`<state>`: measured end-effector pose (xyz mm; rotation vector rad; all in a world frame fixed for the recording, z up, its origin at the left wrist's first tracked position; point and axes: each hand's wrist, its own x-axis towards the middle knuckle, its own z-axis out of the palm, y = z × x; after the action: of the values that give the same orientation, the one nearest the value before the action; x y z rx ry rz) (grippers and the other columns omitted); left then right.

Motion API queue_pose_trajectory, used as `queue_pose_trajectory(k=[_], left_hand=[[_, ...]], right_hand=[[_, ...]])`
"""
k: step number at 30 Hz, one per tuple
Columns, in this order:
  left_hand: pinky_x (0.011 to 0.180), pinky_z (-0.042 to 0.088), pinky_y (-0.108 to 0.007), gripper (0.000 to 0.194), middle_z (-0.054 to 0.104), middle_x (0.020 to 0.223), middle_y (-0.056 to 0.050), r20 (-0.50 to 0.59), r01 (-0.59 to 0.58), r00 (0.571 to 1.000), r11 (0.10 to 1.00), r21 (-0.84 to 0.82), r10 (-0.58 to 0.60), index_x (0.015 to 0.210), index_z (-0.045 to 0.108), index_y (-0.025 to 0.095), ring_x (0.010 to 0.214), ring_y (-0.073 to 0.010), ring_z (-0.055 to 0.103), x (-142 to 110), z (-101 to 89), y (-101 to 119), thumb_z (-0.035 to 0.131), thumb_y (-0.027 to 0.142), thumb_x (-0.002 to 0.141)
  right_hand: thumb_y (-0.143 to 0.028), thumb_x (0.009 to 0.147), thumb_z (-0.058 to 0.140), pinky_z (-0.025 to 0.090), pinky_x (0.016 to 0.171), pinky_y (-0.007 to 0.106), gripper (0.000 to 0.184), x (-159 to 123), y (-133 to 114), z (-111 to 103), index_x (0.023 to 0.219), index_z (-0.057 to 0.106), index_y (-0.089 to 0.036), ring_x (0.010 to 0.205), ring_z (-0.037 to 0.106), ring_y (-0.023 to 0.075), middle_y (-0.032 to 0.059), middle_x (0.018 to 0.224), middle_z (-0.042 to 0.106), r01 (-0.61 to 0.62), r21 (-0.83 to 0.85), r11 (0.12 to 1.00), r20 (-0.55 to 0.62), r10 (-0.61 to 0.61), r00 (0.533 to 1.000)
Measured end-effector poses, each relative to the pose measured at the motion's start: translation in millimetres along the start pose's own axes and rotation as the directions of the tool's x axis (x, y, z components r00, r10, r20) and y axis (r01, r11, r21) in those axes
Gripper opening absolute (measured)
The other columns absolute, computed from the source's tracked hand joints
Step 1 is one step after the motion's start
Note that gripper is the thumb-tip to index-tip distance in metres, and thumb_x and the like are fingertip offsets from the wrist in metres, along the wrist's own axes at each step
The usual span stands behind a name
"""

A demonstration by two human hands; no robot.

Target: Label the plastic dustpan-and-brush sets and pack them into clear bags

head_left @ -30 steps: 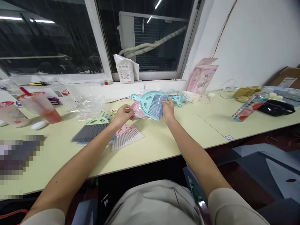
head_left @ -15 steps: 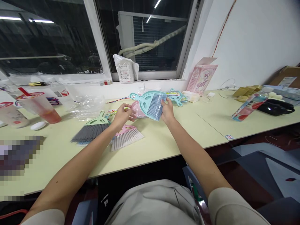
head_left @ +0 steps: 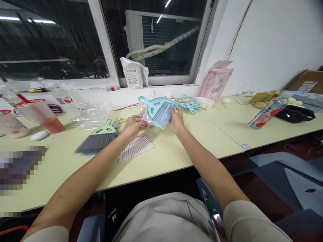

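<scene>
A teal hand brush with blue bristles (head_left: pixel 163 112) is held up over the table, its handle pointing to the upper left. My right hand (head_left: pixel 177 121) is closed around its bristle end. Behind the brush, partly hidden, shows a pink piece (head_left: pixel 146 117) under shiny clear plastic wrapper (head_left: pixel 143 113). The fingers of my left hand (head_left: pixel 136 127) pinch at that plastic by the pink piece. Below lies a pink brush with pale bristles (head_left: pixel 137 148), partly covered by my left hand and forearm. To its left sits a green brush with dark grey bristles (head_left: pixel 97 141).
Another teal brush set (head_left: pixel 186 103) lies behind my right hand, by a pink box (head_left: pixel 217 80). Crumpled clear plastic (head_left: pixel 91 114), a cup with red drink (head_left: pixel 42 116) and a white mouse (head_left: pixel 39 135) are at left. A bottle (head_left: pixel 267 112) stands tilted at right.
My right hand has shifted slightly left and tilted the teal brush, its bristle end moving left. My left hand stays near the same place at the plastic.
</scene>
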<state>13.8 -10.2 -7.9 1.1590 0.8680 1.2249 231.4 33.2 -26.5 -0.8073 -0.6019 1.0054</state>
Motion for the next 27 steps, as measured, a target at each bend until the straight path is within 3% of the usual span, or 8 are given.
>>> queue_pose_trajectory(k=[5,12,17,24,27], left_hand=[[0.075,0.059,-0.037,0.049,0.066,0.073,0.001,-0.051,-0.014,0.999,1.0,0.028,0.015,0.105,0.052,0.019,0.07,-0.0184,0.071,2.9,-2.2,3.6,0.078,0.006,0.066],[0.074,0.059,-0.037,0.049,0.067,0.076,-0.002,-0.081,0.014,0.997,0.999,0.04,-0.011,0.107,0.052,0.017,0.071,-0.0199,0.071,2.0,-0.1,5.6,0.077,0.005,0.066],[0.072,0.057,-0.036,0.051,0.064,0.072,0.0,-0.132,-0.055,0.989,0.998,0.033,0.059,0.109,0.051,0.018,0.065,-0.0184,0.069,6.9,-8.1,9.6,0.075,0.005,0.065],[0.066,0.056,-0.038,0.037,0.067,0.083,-0.006,-0.148,-0.014,0.989,1.0,-0.018,0.011,0.101,0.054,0.018,0.069,-0.0211,0.069,13.1,-19.1,17.2,0.077,0.026,0.073],[0.071,0.06,-0.043,0.043,0.071,0.093,-0.009,-0.136,-0.011,0.991,0.999,-0.036,0.006,0.1,0.054,0.018,0.072,-0.0209,0.07,13.8,-19.1,16.5,0.084,0.027,0.071]], right_hand=[[-0.021,0.083,0.066,0.058,0.067,0.028,0.022,2.6,-3.0,-0.8,0.101,0.054,-0.026,0.08,0.068,0.0158,-0.0033,0.087,0.069,-0.039,-0.015,0.999,-0.059,0.038,0.998],[-0.026,0.081,0.068,0.058,0.068,0.031,0.023,8.4,-1.3,-6.0,0.1,0.056,-0.025,0.079,0.068,0.0176,-0.0024,0.085,0.069,-0.009,-0.055,0.998,-0.014,0.008,1.0],[-0.028,0.08,0.068,0.06,0.075,0.037,0.017,15.9,-1.4,-11.8,0.094,0.061,-0.022,0.079,0.069,0.0201,0.0003,0.085,0.071,-0.011,-0.074,0.997,0.022,0.012,1.0],[-0.027,0.08,0.067,0.06,0.077,0.039,0.017,14.3,-5.1,-11.1,0.096,0.062,-0.023,0.078,0.069,0.0207,-0.0007,0.082,0.072,-0.019,-0.07,0.997,0.025,0.02,0.999],[-0.029,0.079,0.069,0.06,0.079,0.04,0.021,12.7,-4.5,-10.5,0.098,0.062,-0.024,0.079,0.069,0.0207,-0.0011,0.085,0.072,0.0,-0.061,0.998,0.066,0.004,0.998]])
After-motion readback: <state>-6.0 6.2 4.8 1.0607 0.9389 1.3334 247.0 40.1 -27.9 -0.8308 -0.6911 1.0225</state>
